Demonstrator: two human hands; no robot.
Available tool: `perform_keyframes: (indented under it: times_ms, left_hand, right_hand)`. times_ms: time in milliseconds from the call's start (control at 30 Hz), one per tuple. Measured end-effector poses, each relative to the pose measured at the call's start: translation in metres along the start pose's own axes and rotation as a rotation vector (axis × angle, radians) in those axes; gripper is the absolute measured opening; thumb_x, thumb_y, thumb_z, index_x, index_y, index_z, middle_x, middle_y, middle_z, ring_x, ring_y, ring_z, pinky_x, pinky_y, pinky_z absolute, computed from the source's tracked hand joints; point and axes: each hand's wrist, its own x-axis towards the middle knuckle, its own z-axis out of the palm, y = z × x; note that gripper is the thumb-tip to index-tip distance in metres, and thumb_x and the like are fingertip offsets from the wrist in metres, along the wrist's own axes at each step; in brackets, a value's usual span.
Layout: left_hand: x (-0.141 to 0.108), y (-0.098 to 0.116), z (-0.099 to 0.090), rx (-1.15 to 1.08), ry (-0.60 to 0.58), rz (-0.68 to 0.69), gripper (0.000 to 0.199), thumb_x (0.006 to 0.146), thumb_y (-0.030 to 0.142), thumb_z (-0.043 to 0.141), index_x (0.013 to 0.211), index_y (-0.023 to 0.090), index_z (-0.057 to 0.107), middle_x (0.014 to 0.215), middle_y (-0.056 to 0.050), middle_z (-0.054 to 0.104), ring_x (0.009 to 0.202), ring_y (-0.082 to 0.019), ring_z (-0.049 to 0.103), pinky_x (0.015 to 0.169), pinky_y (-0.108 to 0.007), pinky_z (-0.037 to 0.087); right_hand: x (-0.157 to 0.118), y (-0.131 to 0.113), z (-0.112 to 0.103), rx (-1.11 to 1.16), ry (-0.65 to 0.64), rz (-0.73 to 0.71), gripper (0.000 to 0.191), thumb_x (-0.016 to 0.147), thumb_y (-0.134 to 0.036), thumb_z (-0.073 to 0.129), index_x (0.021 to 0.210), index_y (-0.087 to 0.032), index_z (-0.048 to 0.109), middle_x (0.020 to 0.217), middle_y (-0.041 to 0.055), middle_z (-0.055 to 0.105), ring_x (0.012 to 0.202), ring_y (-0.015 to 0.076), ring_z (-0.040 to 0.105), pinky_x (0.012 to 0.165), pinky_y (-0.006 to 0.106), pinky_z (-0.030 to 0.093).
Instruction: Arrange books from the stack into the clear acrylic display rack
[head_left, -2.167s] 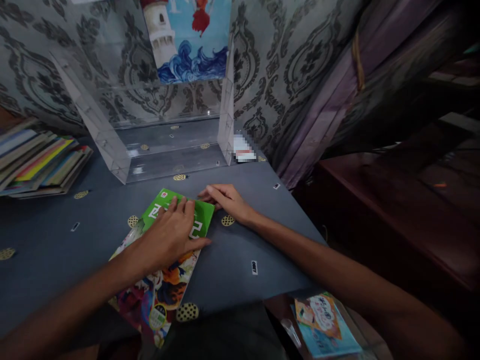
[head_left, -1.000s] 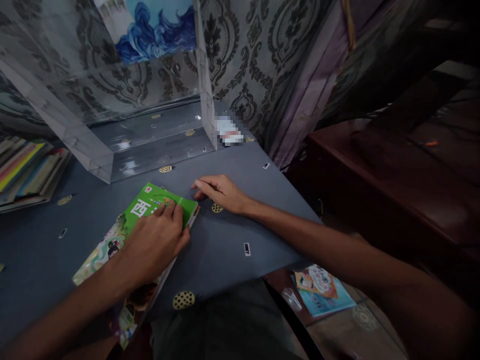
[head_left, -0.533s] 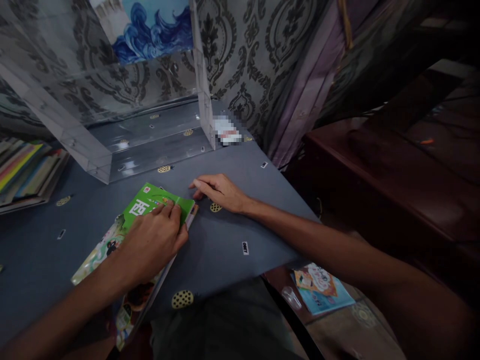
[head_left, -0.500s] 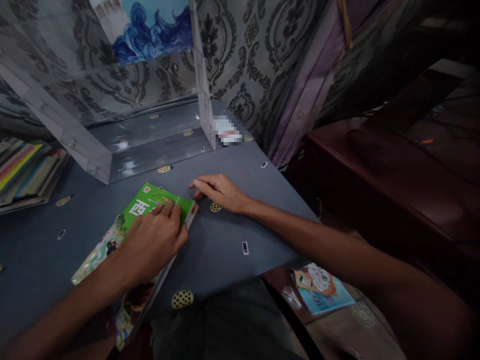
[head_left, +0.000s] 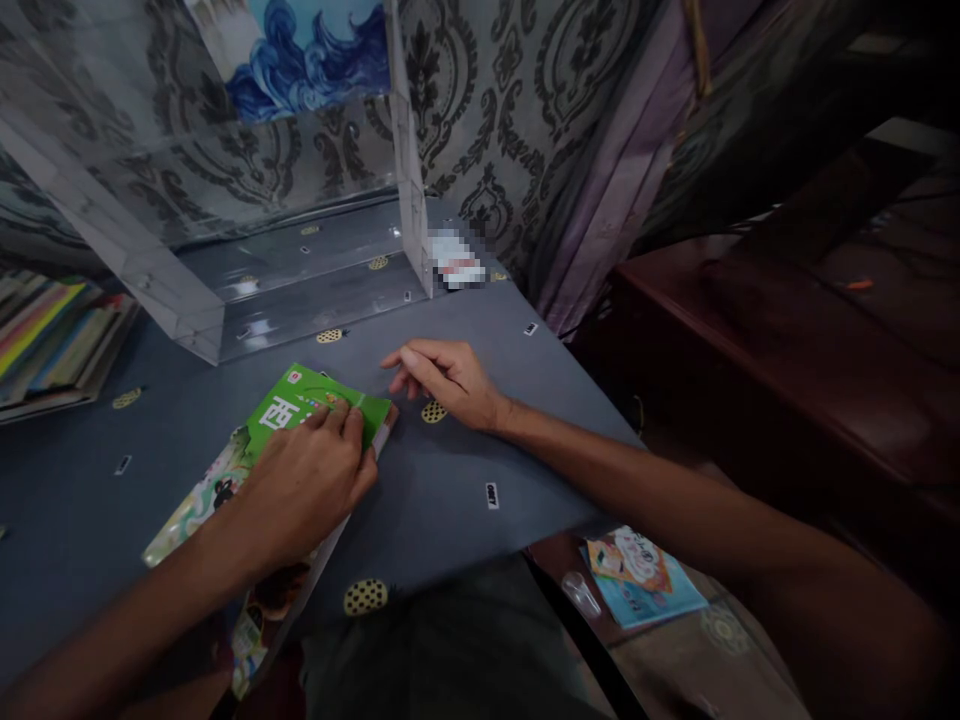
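Note:
A green book (head_left: 274, 400) with a colourful picture cover lies slanted on the grey tablecloth (head_left: 442, 540), near the table's front edge; part of another picture cover shows beneath it. My left hand (head_left: 319, 470) rests on top of the green cover, fingers on its upper part and thumb by the right edge. Just right of the book, my right hand (head_left: 446, 380) hovers over or rests on the cloth, its fingers loosely curled and apart, holding nothing. It does not touch the book.
A clear acrylic shelf (head_left: 199, 325) stands at the back. Stacked books (head_left: 52, 340) lie at the left. A blurred white item (head_left: 456, 262) sits beside the shelf. Dark red furniture (head_left: 697, 330) stands right; a blue booklet (head_left: 660, 590) and a clear plastic cup (head_left: 581, 593) lie below the table edge.
My right hand has shifted slightly to the right and its fingers have curled a little more. My left hand and the book have stayed in place.

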Motion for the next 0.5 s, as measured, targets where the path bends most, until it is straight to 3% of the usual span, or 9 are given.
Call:
perform_keyframes:
  times_ms: [133,267,500]
  left_hand:
    - [-0.0002,0.0006,0.0010,0.005,0.008,-0.017,0.031,0.096,0.026,0.045,0.107,0.009,0.068,0.110,-0.020,0.073,0.100,-0.035,0.072,0.073,-0.043,0.062]
    - [0.0006,0.0039,-0.0001,0.018,-0.031,-0.048,0.032,0.096,0.025,0.046,0.113,0.008,0.068,0.117,-0.021,0.071,0.104,-0.033,0.072,0.076,-0.040,0.062]
    - [0.0017,0.0074,-0.0004,0.007,-0.062,-0.054,0.039,0.097,0.028,0.048,0.121,0.003,0.065,0.124,-0.026,0.068,0.112,-0.036,0.068,0.082,-0.046,0.062]
  right_hand:
    - [-0.0021,-0.0021,0.0007,-0.012,-0.067,-0.038,0.047,0.104,-0.050,0.039,0.100,-0.013,0.069,0.076,0.0020,0.069,0.059,0.0088,0.057,0.060,0.023,0.048]
    - [-0.0031,-0.0007,0.0008,-0.135,-0.134,-0.085,0.045,0.104,-0.045,0.039,0.090,-0.014,0.068,0.070,0.0003,0.065,0.060,0.0097,0.054,0.061,0.024,0.044]
    - [-0.0042,0.0007,-0.0013,-0.345,-0.259,-0.100,0.045,0.105,-0.043,0.038,0.076,-0.019,0.063,0.062,-0.0010,0.060,0.060,0.0117,0.053,0.063,0.025,0.041]
